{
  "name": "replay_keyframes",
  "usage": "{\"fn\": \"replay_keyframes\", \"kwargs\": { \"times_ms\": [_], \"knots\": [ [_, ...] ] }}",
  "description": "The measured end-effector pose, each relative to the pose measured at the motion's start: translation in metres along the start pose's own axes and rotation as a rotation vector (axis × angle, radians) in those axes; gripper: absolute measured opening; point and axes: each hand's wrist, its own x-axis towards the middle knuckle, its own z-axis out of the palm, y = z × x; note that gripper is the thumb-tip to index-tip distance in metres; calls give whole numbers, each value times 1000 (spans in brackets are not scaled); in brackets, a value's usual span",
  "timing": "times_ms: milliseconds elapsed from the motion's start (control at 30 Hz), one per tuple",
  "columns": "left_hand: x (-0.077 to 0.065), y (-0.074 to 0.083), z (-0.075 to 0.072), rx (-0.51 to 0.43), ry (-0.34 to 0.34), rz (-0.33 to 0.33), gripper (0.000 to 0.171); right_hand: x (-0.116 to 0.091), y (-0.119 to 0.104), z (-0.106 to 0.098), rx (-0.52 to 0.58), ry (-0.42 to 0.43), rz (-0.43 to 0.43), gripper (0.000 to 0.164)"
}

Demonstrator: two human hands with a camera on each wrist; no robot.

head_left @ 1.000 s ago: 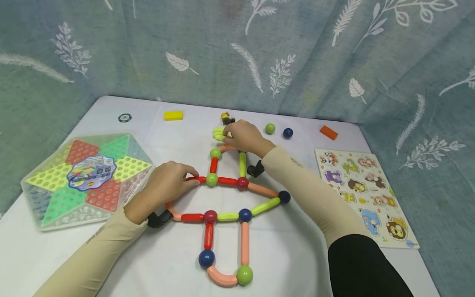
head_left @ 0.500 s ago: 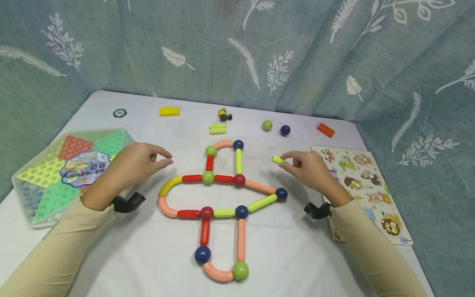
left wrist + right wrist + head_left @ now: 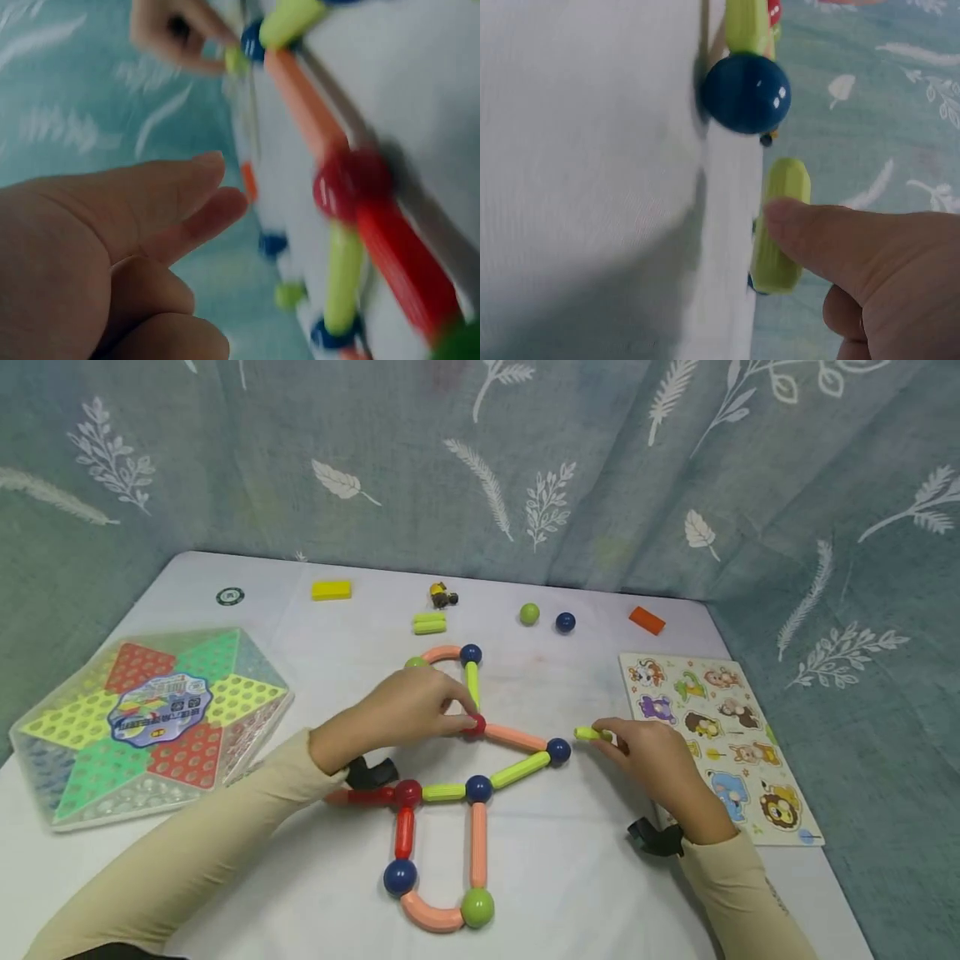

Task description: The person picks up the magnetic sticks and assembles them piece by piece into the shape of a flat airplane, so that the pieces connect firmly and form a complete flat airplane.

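Observation:
My right hand (image 3: 663, 768) pinches a short yellow-green magnetic stick (image 3: 587, 733) between thumb and fingers. The stick's free end points at the dark blue ball (image 3: 558, 752) at the right tip of a flat figure of magnetic sticks and balls; a gap separates the two in the right wrist view. Over the figure's upper left part is my left hand (image 3: 401, 710), relaxed and holding nothing, its fingertips near a red ball (image 3: 352, 184). From that ball a salmon stick (image 3: 517, 737) runs to the blue tip ball. Part of the figure is hidden under the left hand and forearm.
At the back lie two yellow-green sticks (image 3: 430, 627), a toy figure (image 3: 441, 596), a green ball (image 3: 529, 614), a blue ball (image 3: 566, 622), a yellow block (image 3: 332, 590) and an orange block (image 3: 647, 621). A hexagonal board (image 3: 247, 752) stands left, an animal puzzle (image 3: 738, 747) right.
My right hand has taken a yellow-green stick from the back and brought it right and down beside the blue tip ball. My left hand left the figure's left side, then moved right over it.

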Motion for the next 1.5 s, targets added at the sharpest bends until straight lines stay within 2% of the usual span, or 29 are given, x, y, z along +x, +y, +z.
{"fn": "replay_keyframes", "kwargs": {
  "times_ms": [100, 200, 333, 500, 600, 1233, 1500],
  "knots": [
    [25, 15, 15, 29, -44, 77, 16, 0, 1, 3, -20, -38, -7, 23],
    [44, 22, 29, 56, -83, 102, 18, 0, 1, 4, -19, -82, -11, 23],
    [56, 26, 38, 60, -125, 118, 20, -1, -3, 1, -18, -129, -4, 24],
    [60, 30, 43, 77, -125, 148, 22, -7, -8, -2, 3, -153, 10, 24],
    [62, 31, 45, 85, -128, 152, 20, -9, -11, -2, 15, -138, -2, 23],
    [62, 32, 53, 76, -111, 153, 14, -12, -15, 2, 15, -76, -13, 21],
    [63, 34, 53, 80, -129, 127, 16, -13, -18, -2, 26, -68, -15, 21]
  ]
}}
